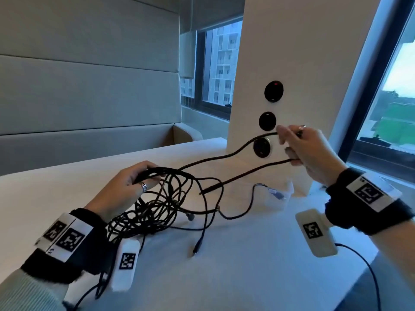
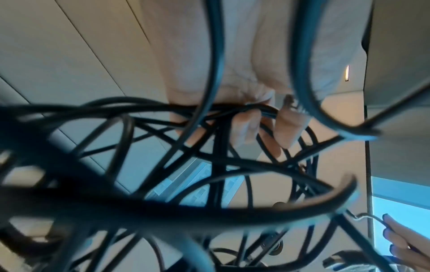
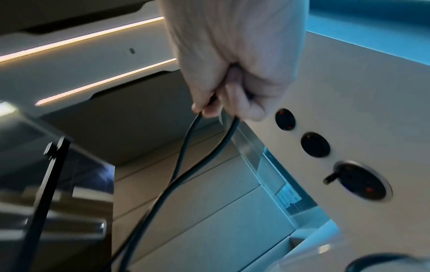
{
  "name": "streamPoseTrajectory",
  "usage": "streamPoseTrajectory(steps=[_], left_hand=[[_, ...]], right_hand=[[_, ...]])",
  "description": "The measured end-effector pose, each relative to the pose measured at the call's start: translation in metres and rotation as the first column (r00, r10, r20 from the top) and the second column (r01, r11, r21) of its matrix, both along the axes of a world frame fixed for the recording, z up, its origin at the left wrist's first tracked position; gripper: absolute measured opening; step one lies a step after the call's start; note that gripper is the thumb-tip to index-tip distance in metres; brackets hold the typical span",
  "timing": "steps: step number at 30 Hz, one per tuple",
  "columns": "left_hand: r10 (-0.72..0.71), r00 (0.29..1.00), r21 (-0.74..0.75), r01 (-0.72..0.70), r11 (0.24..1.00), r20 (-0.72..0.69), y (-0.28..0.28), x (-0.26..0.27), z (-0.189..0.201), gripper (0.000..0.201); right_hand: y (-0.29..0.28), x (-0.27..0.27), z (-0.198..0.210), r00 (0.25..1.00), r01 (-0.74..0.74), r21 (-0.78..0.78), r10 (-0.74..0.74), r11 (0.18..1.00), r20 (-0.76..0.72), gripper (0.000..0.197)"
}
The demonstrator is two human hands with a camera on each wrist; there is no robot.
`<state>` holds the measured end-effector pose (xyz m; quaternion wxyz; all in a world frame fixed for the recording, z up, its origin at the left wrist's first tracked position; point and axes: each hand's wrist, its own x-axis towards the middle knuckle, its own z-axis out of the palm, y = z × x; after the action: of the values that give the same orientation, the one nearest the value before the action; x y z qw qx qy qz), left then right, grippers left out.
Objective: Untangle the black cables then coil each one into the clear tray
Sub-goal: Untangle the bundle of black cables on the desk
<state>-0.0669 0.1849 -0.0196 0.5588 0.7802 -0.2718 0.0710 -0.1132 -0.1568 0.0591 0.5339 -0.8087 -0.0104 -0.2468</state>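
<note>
A tangle of black cables (image 1: 157, 205) hangs and lies over the white table (image 1: 247, 265). My left hand (image 1: 134, 182) grips a bunch of strands at the top of the tangle (image 2: 263, 112), held above the table. My right hand (image 1: 301, 147) is raised to the right and grips a loop of one black cable (image 3: 209, 139); both runs of the loop lead down to the tangle. One loose plug end (image 1: 196, 249) lies on the table. The clear tray (image 1: 278, 196) sits at the foot of the white pillar, with a thin cable leading into it.
A white pillar (image 1: 303, 63) with round black sockets (image 1: 273, 91) stands right behind my right hand. A grey padded bench back (image 1: 89, 97) lies beyond the table's far edge. Windows are at the right. Thin wires run from both wrist units.
</note>
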Motion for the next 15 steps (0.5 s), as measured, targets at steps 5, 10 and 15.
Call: streamPoseTrajectory(steps=[5,10,15], left_hand=[[-0.011,1.0,0.046,0.012,0.999,-0.029,0.002,-0.009,0.004,0.03],[0.082,0.994,0.072,-0.086,0.994,0.066,-0.004,-0.002,-0.003,0.031],[0.076,0.99,0.032,-0.08,0.996,0.123,-0.006,0.0,-0.005,0.028]], right_hand=[[-0.011,0.005,-0.009,0.971,0.2,0.178,-0.22,0.963,0.098,0.037],[0.001,0.003,-0.02,0.981,0.132,-0.213,-0.158,0.968,-0.111,0.035],[0.025,-0.002,-0.025,0.896,-0.22,-0.478,-0.018,0.85,-0.444,0.023]])
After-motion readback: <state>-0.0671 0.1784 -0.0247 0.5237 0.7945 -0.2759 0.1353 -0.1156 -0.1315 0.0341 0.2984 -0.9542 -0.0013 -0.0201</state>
